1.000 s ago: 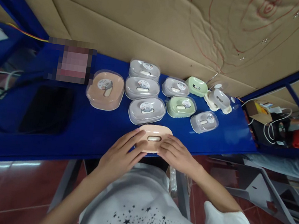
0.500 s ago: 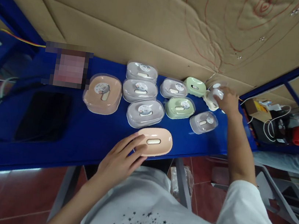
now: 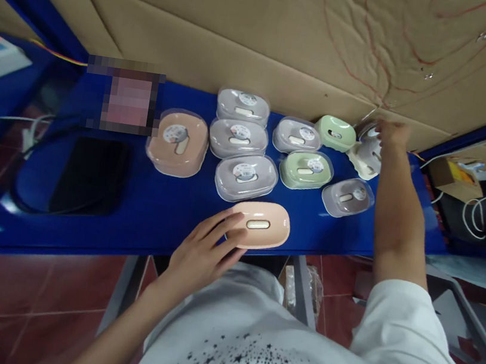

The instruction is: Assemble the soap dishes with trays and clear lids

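Note:
A peach oval soap dish (image 3: 279,229), with a white oblong piece in its middle, lies at the table's front edge. The fingers of my left hand (image 3: 204,249) grip its left end. At the far back right, my right hand (image 3: 392,133) is closed, fingertips down by a pale, clear-topped item (image 3: 371,144); what they pinch is hidden. Under it sits a cream-coloured piece (image 3: 363,163). Nearby stand an uncovered green soap dish (image 3: 335,133), a green soap box with clear lid and round sticker (image 3: 306,170), and a grey lidded box (image 3: 347,198).
More grey lidded boxes (image 3: 246,177) stand in the middle, beside a larger peach lidded box (image 3: 178,143). A black flat object (image 3: 87,177) and cables lie left on the blue table (image 3: 167,207). Cardboard (image 3: 228,29) walls the back; a blue frame with a small carton (image 3: 460,182) is right.
The view has shifted, so the table's contents appear farther right. My right hand stays at the back right, its fingers now drawn closer together. My left hand keeps hold of the peach dish.

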Motion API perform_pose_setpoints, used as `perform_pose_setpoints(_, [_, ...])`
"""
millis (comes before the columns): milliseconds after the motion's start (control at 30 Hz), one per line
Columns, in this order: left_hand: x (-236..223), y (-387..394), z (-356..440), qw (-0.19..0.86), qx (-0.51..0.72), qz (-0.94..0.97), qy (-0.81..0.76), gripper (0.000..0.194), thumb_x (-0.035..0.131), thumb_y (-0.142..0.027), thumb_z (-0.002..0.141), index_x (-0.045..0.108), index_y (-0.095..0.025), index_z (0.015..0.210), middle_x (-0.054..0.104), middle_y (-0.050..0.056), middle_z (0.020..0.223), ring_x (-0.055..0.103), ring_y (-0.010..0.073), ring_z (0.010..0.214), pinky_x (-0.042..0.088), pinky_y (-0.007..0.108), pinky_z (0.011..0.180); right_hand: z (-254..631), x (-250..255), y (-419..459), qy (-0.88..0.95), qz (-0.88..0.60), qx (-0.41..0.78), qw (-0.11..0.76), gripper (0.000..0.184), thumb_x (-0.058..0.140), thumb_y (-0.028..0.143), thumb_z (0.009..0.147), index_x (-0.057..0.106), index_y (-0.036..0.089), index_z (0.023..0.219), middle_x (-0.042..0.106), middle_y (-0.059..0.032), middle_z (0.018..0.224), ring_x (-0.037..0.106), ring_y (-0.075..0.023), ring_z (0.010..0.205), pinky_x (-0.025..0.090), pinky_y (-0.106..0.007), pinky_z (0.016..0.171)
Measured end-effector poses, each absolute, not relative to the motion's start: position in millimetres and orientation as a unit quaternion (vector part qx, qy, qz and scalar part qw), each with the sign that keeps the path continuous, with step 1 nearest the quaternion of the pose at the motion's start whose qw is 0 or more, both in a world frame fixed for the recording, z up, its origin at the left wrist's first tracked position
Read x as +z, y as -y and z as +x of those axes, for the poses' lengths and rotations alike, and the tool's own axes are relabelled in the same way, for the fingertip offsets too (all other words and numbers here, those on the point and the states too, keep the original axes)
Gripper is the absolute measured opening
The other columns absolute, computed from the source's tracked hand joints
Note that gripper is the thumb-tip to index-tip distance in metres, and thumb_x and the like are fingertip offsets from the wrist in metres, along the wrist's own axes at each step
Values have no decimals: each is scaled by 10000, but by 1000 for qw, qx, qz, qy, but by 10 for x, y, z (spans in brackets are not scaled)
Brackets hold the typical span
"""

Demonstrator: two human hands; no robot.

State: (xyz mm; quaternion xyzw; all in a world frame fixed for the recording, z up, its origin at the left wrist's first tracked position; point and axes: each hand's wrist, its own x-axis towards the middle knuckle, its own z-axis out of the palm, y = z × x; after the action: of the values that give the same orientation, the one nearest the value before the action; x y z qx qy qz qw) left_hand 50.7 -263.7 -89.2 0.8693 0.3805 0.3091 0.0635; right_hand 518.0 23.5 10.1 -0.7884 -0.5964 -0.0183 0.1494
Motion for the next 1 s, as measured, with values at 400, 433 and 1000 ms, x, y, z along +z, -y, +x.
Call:
perform_pose_setpoints(400, [-932, 2680, 446, 113, 329, 844, -408, 497, 708, -246, 1036, 545, -258, 1505, 608, 155, 1522, 646, 301, 1392, 672, 416, 1027, 4201, 315, 2195, 448, -608, 347, 556, 249, 394, 404, 1006, 575, 284, 885, 433, -17, 707, 462, -197, 602, 481, -394, 650])
perform_pose_setpoints(433, [-935, 2685, 435, 125, 329, 841, -411, 536, 702, -265, 1041, 514, -271, 1543, 595, 158, 1536, 659, 297, 1372, 684, 410, 1000, 4033, 190, 2385, 441, -595, 408, 535, 194, 478, 435, 974, 549, 293, 861, 360, 13, 658, 376, -187, 541, 413, -359, 557])
perform_pose_setpoints(1000, [-990, 2693, 427, 152, 351, 830, -406, 443, 677, -377, 1065, 541, -265, 1472, 521, 153, 1634, 649, 295, 1397, 663, 412, 1035, 3175, -685, 2728, 831, -446, 194, 268, 766, 566, 716, 1034, 324, 464, 1716, 217, -22, 1829, 269, -383, 1671, 344, -672, 1321])
